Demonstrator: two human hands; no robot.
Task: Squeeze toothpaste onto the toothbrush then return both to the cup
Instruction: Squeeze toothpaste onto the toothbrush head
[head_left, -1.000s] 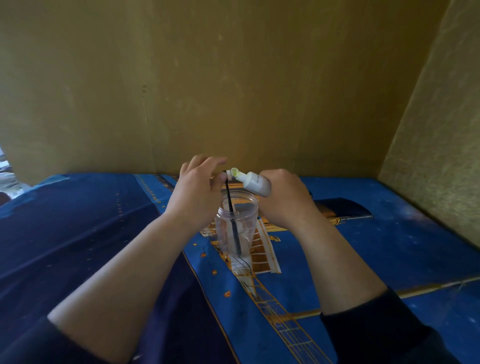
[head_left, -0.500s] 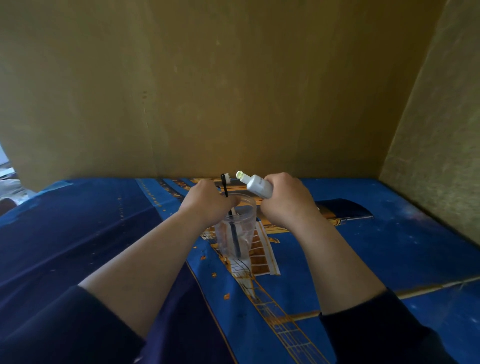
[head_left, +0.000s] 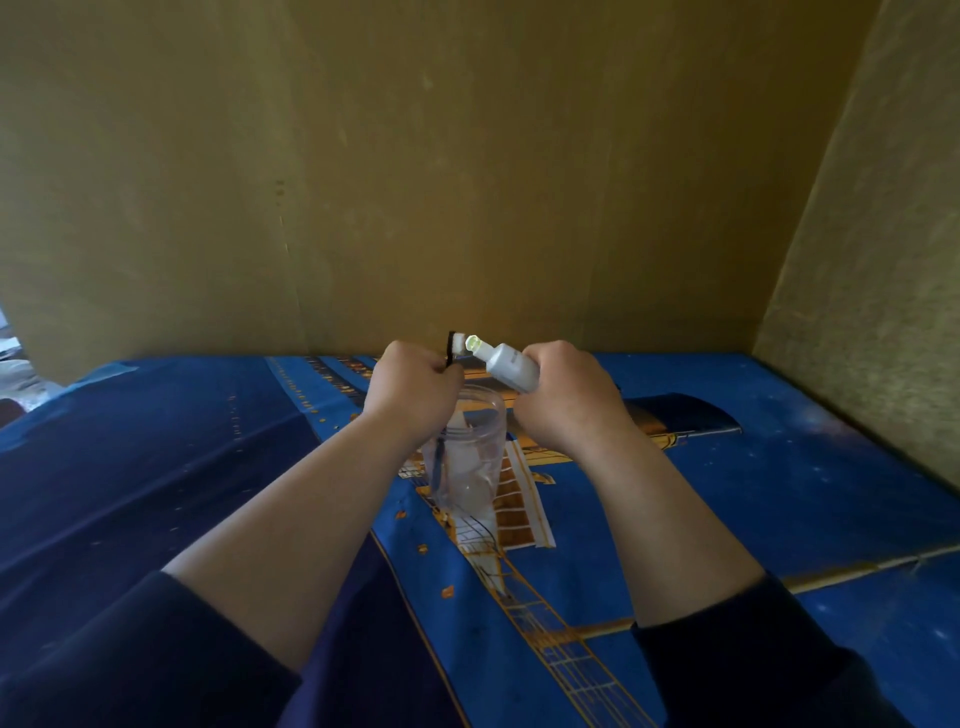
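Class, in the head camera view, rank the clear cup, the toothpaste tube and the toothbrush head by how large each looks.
1. clear cup
2. toothpaste tube, partly hidden inside the right hand
3. toothbrush head, above the left hand

both forearms are bare from wrist to near the elbow. each arm wears a dark navy long sleeve pushed up into a soft bunched cuff, plain and unmarked. the left hand (head_left: 410, 387) and right hand (head_left: 563, 395) are bare, with no rings, watch or gloves visible.
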